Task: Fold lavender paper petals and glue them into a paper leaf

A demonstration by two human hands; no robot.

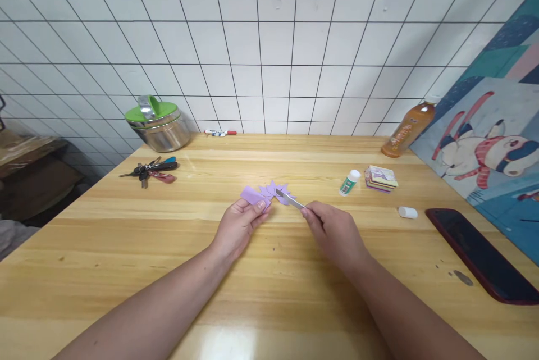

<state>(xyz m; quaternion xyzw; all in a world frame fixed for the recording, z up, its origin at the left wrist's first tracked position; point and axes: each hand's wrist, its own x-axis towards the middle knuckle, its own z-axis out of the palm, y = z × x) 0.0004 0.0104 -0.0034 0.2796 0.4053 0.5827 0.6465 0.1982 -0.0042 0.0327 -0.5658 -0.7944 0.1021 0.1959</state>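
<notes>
Above the middle of the wooden table, my left hand [242,225] pinches a folded strip of purple paper [251,195] between thumb and fingers. Several pointed purple paper pieces [273,188] fan out just beyond the strip, right of my left fingertips. My right hand [334,231] is closed around a slim knife-like metal blade [291,199]; its handle is hidden in my fist. The blade points left, and its tip lies over the pointed paper pieces. Whether it touches them I cannot tell.
Right of my hands are a glue stick [349,183], its white cap [407,212], a paper stack [380,178], a phone [482,256] and a tea bottle [408,128]. Left are keys [149,170] and a green-lidded metal pot [162,130]. Markers [220,133] lie by the tiled wall.
</notes>
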